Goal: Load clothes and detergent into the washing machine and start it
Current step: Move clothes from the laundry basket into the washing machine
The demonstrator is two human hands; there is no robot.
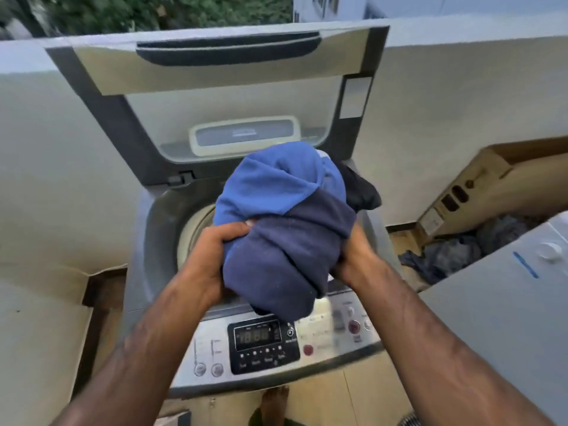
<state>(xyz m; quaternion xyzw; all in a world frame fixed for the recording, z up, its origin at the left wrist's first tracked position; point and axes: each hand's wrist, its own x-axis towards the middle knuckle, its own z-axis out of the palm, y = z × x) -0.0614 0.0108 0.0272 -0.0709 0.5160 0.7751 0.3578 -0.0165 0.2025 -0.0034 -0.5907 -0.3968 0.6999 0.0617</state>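
Two hands clamp one bundle of clothes (285, 229) from either side at the centre of the frame. The left hand (212, 259) has its fingers (233, 230) curled into the fabric. The right hand (353, 256) grips the opposite flank, its fingers mostly hidden behind the cloth. The bundle is light blue over navy, with a black piece (361, 192) poking out at its upper right. It hangs above the washing machine (147, 241), whose lid (215, 66) stands raised at the back. Part of the drum opening (196, 226) shows just left of the bundle.

The main risk is letting go too early. The bundle's lower end overhangs the control panel (264, 339) at lower centre, so a drop from here would likely leave cloth draped over the rim and keys rather than in the drum. Fabric dragged across the panel could press a button.

The black piece looks loosely tucked and may slip free, falling beside the machine towards the cardboard box (491, 179) at right. A hard push forward might also knock the raised lid.
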